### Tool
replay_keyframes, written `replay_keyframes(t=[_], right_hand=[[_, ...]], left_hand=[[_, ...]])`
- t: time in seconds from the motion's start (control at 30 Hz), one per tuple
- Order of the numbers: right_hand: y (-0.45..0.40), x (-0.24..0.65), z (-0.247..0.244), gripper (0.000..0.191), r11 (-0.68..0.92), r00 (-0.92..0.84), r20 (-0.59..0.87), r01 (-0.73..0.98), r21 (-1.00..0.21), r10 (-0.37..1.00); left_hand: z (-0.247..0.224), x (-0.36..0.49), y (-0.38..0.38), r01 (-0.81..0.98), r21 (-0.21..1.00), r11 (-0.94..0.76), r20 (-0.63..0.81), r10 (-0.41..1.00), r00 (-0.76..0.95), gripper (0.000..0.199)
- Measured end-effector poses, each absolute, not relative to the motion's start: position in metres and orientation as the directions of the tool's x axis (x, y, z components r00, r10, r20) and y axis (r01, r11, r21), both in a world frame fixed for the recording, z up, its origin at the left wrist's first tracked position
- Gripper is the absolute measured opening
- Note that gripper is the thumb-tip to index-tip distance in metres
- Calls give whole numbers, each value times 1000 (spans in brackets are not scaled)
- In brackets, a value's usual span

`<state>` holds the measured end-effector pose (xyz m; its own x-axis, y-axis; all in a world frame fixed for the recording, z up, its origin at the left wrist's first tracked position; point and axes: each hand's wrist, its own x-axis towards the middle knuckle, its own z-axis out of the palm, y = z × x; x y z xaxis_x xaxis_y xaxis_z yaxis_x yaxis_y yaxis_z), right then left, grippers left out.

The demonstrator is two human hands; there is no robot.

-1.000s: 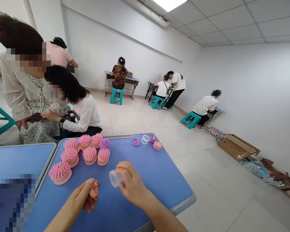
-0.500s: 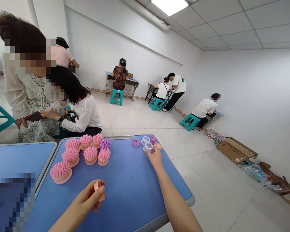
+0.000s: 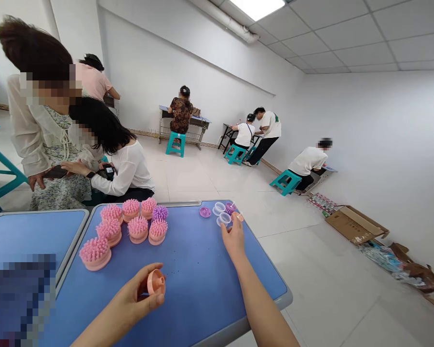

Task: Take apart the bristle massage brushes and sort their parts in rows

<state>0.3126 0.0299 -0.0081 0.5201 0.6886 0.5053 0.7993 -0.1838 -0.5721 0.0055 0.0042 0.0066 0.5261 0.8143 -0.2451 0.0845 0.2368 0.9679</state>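
The blue bench (image 3: 198,289) is the largest thing in front, and a second blue bench (image 3: 32,236) stands at its left side. Behind these, a person in a floral dress (image 3: 25,115) leans toward a seated person in a white top (image 3: 128,166). On the floor at the right lies an opened cardboard box (image 3: 354,225).

Next come the two hands. The left hand (image 3: 142,291) is above the near part of the bench, and its fingers grip an orange cap, with the thumb below. The right hand (image 3: 234,238) reaches to the far right corner; whether its fingers are closed on something, I cannot tell.

Seven pink brushes (image 3: 138,229) and one purple brush (image 3: 159,213) stand in a group at the far left, with bristles upward. Smaller are two clear cups (image 3: 224,219), the nearer one just beside the right fingers. The orange cap (image 3: 156,283) shows its hollow side and a central peg. An orange bristle piece (image 3: 240,217) is partly hidden by the right fingers; near it are a purple bristle piece (image 3: 230,207) and a small purple disc (image 3: 204,212).
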Motion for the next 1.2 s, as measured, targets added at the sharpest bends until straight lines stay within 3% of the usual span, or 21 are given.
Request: replay_keyframes(t=[0.17, 0.23, 0.3, 0.37, 0.47, 0.6, 0.7, 0.9, 1.03, 1.1, 1.13, 1.2], right_hand=[[1, 247, 13, 25, 56, 264, 331, 700, -712, 906], [-10, 217, 18, 24, 75, -3, 81, 423, -903, 997], [-17, 191, 18, 30, -79, -244, -107, 124, -989, 964], [-23, 170, 13, 40, -309, -384, -229, -160, -938, 895], [-27, 153, 2, 46, -539, -491, -306, -455, -709, 816], [-30, 150, 2, 51, -613, -577, -264, -571, -546, 773], [-31, 153, 13, 55, -571, -550, -232, -592, -569, 802], [-33, 155, 20, 29, -296, -291, -188, -388, -873, 938], [-29, 167, 26, 30, -7, -236, -4, -13, -1000, 972], [-17, 184, 28, 36, 171, -115, 142, 312, -935, 983], [-9, 195, 27, 41, 218, -33, 233, 498, -839, 972], [10, 222, 23, 43, 70, 160, 329, 803, -591, 931]], left_hand=[[11, 3, 6, 7, 973, 231, -190, 785, 589, 60], [16, 2, 6, -36, 979, 200, -141, 796, 589, 58], [19, 1, 7, -84, 984, 155, -81, 819, 567, 57], [21, 0, 7, -112, 987, 119, -38, 836, 548, 58], [19, -2, 6, -110, 989, 100, -24, 840, 542, 63], [17, -2, 6, -35, 996, 87, -54, 836, 547, 63], [18, -1, 7, 109, 990, -86, 16, 851, 526, 52], [10, 2, 7, 359, 846, -395, 201, 859, 471, 48], [-1, 3, 6, 387, 777, -497, 303, 834, 462, 50], [-1, 2, 6, 407, 759, -509, 321, 835, 446, 54], [0, 2, 6, 421, 754, -503, 316, 841, 439, 54], [3, 1, 7, 451, 750, -484, 298, 856, 423, 51]])
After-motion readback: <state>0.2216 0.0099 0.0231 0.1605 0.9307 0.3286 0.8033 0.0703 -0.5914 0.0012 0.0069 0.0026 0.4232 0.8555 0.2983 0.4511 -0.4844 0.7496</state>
